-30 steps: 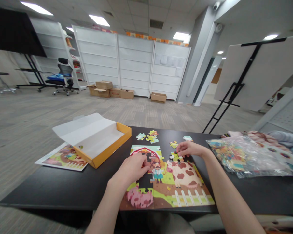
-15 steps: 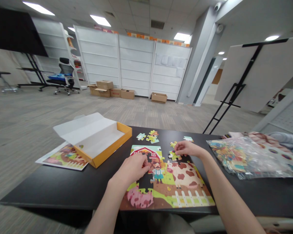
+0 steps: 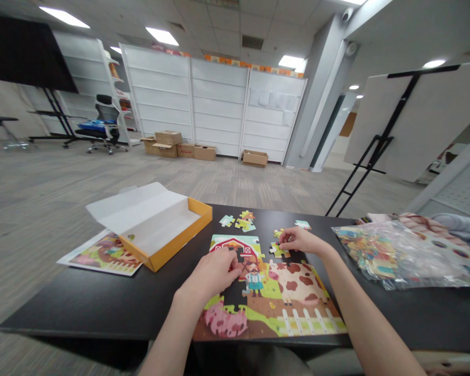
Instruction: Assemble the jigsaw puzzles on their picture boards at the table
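Observation:
A partly assembled farm jigsaw puzzle [image 3: 297, 287] lies at the table's front edge, showing a cow, a farmer, a pig and a barn. Dark gaps show at its left, under and beside my left hand [image 3: 218, 269]. That hand rests over the barn part with its fingers curled down; whatever is under the fingertips is hidden. Above the cow, my right hand [image 3: 300, 241] pinches the edge of a green and yellow puzzle piece [image 3: 279, 251], which lies just off the assembled part. Several loose puzzle pieces [image 3: 245, 222] sit behind the barn, and a pale piece [image 3: 303, 224] lies beyond my right hand.
An open yellow box [image 3: 180, 235] with a white lid stands left, partly over a printed reference picture [image 3: 102, 254]. At right lies a clear plastic bag [image 3: 395, 256] of colourful pieces, beside folded cloths [image 3: 426, 224]. The black table [image 3: 102, 303] bears all this; an easel board [image 3: 415, 120] stands behind.
Both hands hold nearly the same places. My right hand and the piece at its fingertips have shifted very slightly left. The view has tilted a little.

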Tool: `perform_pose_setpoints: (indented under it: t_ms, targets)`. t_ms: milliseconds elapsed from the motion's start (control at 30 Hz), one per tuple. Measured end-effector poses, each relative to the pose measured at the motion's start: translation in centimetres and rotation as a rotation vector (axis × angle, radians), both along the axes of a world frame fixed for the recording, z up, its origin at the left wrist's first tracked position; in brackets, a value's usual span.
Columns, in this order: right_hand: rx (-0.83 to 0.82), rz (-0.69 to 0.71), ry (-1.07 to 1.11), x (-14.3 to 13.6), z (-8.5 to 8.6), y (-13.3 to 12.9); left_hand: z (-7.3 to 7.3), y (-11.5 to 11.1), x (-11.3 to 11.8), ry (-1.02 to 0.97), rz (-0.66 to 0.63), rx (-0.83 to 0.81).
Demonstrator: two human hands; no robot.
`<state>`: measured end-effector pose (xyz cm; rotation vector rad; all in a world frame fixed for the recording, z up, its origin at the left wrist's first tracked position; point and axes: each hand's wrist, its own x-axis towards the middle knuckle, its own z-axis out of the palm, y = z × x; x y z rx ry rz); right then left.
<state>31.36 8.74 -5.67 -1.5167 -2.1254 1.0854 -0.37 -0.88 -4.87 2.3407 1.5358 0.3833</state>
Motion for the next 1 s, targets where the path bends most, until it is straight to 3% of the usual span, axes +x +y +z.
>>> perform_pose_setpoints:
  t_ms: [267, 433, 533, 667, 833, 1000]
  targets:
    - [0.181, -0.076, -0.155, 1.5, 0.1, 0.4, -0.3, 0.1, -0.1, -0.003, 0.004, 0.005]
    - [0.426, -0.321, -0.373, 2.1, -0.2, 1.1, -0.1, -0.1, -0.1, -0.001, 0.003, 0.001]
    - [0.423, -0.383, -0.499, 1.4, -0.5, 1.0, 0.0, -0.2, -0.2, 0.003, -0.002, 0.001]
    - [0.390, -0.362, -0.612, 0.5, -0.8, 0.7, 0.0, -0.3, -0.5, -0.005, 0.000, -0.015]
    - [0.347, -0.372, -0.491, 1.1, -1.4, 1.2, 0.1, -0.4, -0.6, -0.004, -0.006, -0.011]
    - [0.402, -0.424, -0.291, 1.5, -1.8, 1.7, 0.3, -0.6, -0.6, 0.002, -0.010, 0.007]
